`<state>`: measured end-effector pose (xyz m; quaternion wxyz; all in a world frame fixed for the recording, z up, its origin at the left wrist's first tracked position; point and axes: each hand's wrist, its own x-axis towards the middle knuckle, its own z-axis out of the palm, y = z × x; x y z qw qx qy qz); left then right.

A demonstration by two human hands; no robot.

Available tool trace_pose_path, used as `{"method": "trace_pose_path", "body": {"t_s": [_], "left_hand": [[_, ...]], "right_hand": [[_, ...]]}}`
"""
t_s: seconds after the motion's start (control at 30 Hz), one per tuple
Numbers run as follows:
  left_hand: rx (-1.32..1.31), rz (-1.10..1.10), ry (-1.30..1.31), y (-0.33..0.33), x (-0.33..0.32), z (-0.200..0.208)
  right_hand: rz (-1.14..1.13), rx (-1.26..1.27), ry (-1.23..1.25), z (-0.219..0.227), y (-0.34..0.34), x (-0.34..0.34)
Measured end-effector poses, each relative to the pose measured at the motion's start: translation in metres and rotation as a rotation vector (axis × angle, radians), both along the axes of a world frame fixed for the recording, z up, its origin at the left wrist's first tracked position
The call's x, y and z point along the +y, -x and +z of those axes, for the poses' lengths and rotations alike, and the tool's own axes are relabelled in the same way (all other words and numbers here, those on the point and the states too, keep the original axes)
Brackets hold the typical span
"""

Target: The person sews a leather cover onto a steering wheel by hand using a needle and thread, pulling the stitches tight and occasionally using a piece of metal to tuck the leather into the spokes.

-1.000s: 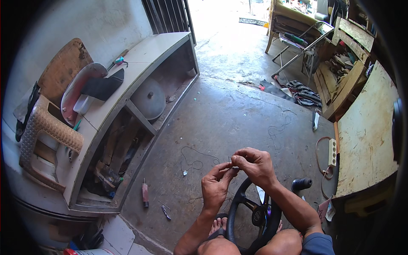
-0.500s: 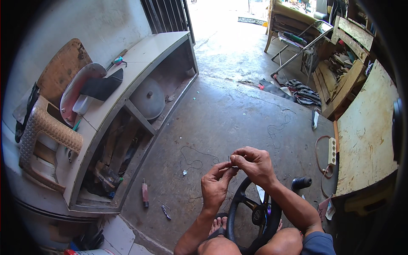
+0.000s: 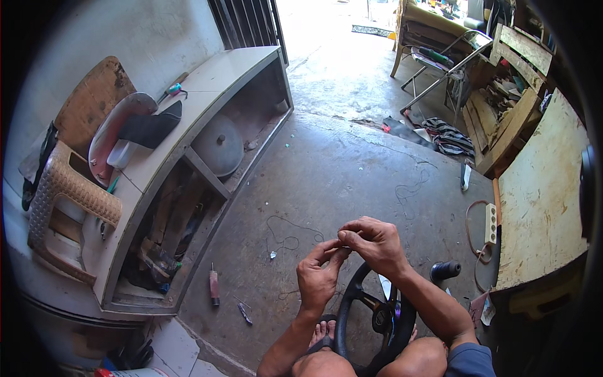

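Observation:
Both hands meet fingertip to fingertip above a black steering wheel, which stands between my legs. My left hand is closed in a pinch, thumb against forefinger. Just right of it and slightly higher, my right hand pinches too. What lies between the fingertips is too small to make out. A dark thread runs in loops over the floor and reaches up behind the left fingers. To the right of the wheel, a black spool of thread lies on the floor.
An awl-like tool with a reddish handle and a small pen-like item lie left of me. A low tiled cabinet lines the left side. At right are a white power strip, a wooden board and a folding chair.
My right fingertips have shifted slightly and closed nearer over the left ones; a tiny dark sliver seen between them earlier is now hidden. The wheel and the surroundings have stayed in place.

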<state>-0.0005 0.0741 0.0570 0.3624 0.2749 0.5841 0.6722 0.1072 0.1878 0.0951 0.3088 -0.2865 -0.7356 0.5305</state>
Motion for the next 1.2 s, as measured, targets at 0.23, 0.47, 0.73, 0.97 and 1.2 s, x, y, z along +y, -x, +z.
{"method": "trace_pose_path", "body": {"t_s": [0.23,0.47,0.73,0.97,1.2], "left_hand": [[0.031,-0.001,0.001,0.0018,-0.0014,-0.0015],[0.045,-0.001,0.018,0.001,-0.0015,-0.0031],[0.116,0.015,0.029,-0.0001,-0.0002,-0.0064],[0.152,0.026,0.054,-0.0006,-0.0011,-0.0032],[0.715,0.138,0.04,0.0004,-0.004,0.0012]], "right_hand": [[0.015,-0.013,0.023,0.0,-0.0005,-0.0012],[0.014,-0.036,0.018,-0.0013,-0.0009,-0.0006],[0.019,-0.032,0.012,-0.0047,-0.0019,0.0017],[0.021,-0.023,0.038,-0.0034,-0.0017,0.0007],[0.002,-0.029,-0.022,-0.0057,-0.0025,0.003]]}}
